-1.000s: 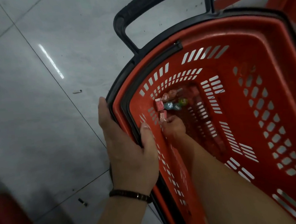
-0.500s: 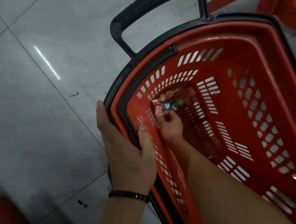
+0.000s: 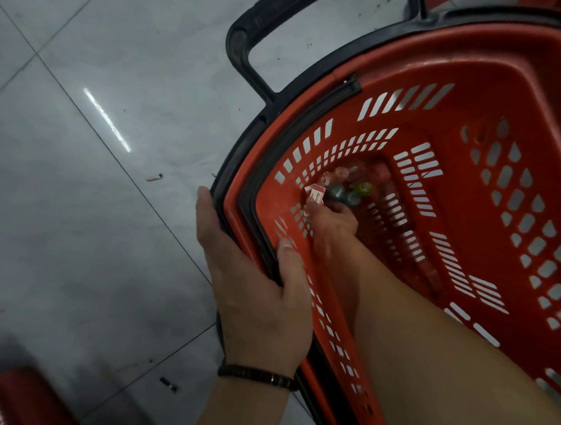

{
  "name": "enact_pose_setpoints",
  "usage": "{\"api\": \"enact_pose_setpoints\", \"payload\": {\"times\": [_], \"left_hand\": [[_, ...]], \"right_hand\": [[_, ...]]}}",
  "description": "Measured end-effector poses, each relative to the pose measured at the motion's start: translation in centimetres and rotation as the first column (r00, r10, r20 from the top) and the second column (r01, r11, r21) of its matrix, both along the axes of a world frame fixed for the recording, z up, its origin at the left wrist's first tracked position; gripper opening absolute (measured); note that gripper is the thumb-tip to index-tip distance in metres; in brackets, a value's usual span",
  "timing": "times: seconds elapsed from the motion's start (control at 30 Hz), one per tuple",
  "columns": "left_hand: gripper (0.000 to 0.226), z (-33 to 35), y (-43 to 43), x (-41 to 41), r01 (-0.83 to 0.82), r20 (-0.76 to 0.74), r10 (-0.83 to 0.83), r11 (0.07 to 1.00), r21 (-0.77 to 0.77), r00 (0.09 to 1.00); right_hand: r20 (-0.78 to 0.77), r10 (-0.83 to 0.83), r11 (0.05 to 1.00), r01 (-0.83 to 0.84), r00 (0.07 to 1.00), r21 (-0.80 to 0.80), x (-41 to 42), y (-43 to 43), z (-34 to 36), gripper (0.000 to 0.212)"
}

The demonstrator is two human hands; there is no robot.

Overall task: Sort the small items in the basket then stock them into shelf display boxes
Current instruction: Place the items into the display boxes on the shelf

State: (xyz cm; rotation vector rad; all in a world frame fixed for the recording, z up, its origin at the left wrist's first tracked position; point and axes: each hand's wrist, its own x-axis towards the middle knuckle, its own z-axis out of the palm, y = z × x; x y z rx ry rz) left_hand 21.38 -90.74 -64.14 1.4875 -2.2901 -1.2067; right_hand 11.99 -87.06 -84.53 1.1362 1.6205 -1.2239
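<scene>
Floor [image 3: 74, 226]: grey tile, with the basket [image 3: 495, 74] on it. The basket is red plastic with slotted walls, a black rim and a black handle [image 3: 259, 18] at the far end. No shelf display boxes in view.

My left hand [image 3: 258, 293] grips the basket's near rim, thumb hooked inside the wall and fingers wrapped round the outside, steadying it. Dark bracelet [image 3: 257, 375] on that wrist.

My right hand [image 3: 333, 222] is reached deep into the basket, down at the bottom corner. Its fingers are curled, with the tips in among the small items [image 3: 347, 187], a little heap of mixed colours bunched in that corner. A pink-and-white box [image 3: 316, 193] sits right against my fingertips on the left edge of the heap. I can't tell if I've actually pinched it or am only touching it, and the palm side is hidden.

Step, as I judge it: the sorting stage, picking items of one kind out of the heap. Stocking hasn't started.

Next move: get a firm pinch on the pink-and-white box, or gather its matches, without scattering the rest. The pieces are tiny and the floor slots look wide enough to snag them. Keep the left hand bracing the rim while lifting out.
</scene>
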Motion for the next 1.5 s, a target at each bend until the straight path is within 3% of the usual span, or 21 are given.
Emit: {"api": "enact_pose_setpoints", "payload": {"times": [0.2, 0.37, 0.7, 0.93, 1.07, 1.17, 1.2, 1.27, 1.33, 1.4, 1.5], "left_hand": [[0.089, 0.0, 0.0, 0.0, 0.002, 0.004, -0.002, 1.0, -0.007, 1.0], [0.089, 0.0, 0.3, 0.0, -0.009, -0.008, 0.009, 1.0, -0.001, 1.0], [0.089, 0.0, 0.2, -0.2, -0.024, -0.021, 0.025, 0.999, 0.041, 0.999], [0.089, 0.3, 0.0, -0.1, -0.031, -0.039, 0.036, 0.992, 0.124, 0.999], [0.087, 2.5, -0.5, -0.5, -0.017, 0.092, 0.008, 0.995, 0.1, 0.996], [0.061, 7.1, -0.6, -1.0, -0.103, 0.089, 0.101, 0.994, 0.021, 0.991], [0.043, 9.5, -0.7, -1.4, -0.151, 0.038, 0.148, 0.984, 0.093, 0.988], [0.02, 15.1, -0.6, -2.4, -0.192, -0.041, 0.226, 0.9, 0.391, 0.973], [0.028, 21.0, -1.1, -3.0, -0.147, -0.101, 0.272, 0.755, 0.639, 0.957], [0.045, 26.4, -2.2, -3.5, -0.079, -0.137, 0.241, 0.713, 0.697, 0.961], [0.044, 34.5, -4.2, -3.5, 0.013, -0.146, 0.105, 0.767, 0.641, 0.984]], "right_hand": [[0.049, 0.088, 0.991, -0.083, 0.995, -0.101, -1.4, -0.6, 0.5, 0.038], [0.089, 0.281, 0.948, -0.262, 0.956, -0.18, -2.6, -0.4, 0.4, 0.038], [-0.103, 0.458, 0.872, -0.469, 0.883, -0.141, -2.7, 0.8, 0.2, 0.025], [-0.264, 0.451, 0.849, -0.501, 0.852, -0.168, -1.4, 3.4, 3.4, 0.025], [-0.351, 0.461, 0.842, -0.526, 0.815, -0.116, -0.7, 4.8, 10.9, 0.026], [-0.492, 0.479, 0.819, -0.571, 0.727, -0.047, -0.4, 5.6, 19.5, 0.032], [-0.535, 0.495, 0.808, -0.589, 0.685, -0.005, -0.4, 5.6, 23.0, 0.032], [-0.601, 0.537, 0.789, -0.604, 0.592, 0.11, -0.3, 5.2, 30.5, 0.031], [-0.648, 0.566, 0.76, -0.627, 0.51, 0.171, -0.2, 4.7, 38.2, 0.029], [-0.683, 0.61, 0.703, -0.672, 0.402, 0.232, -0.4, 4.2, 45.3, 0.032], [-0.721, 0.662, 0.609, -0.706, 0.203, 0.36, -0.6, 4.0, 55.1, 0.04]]}}
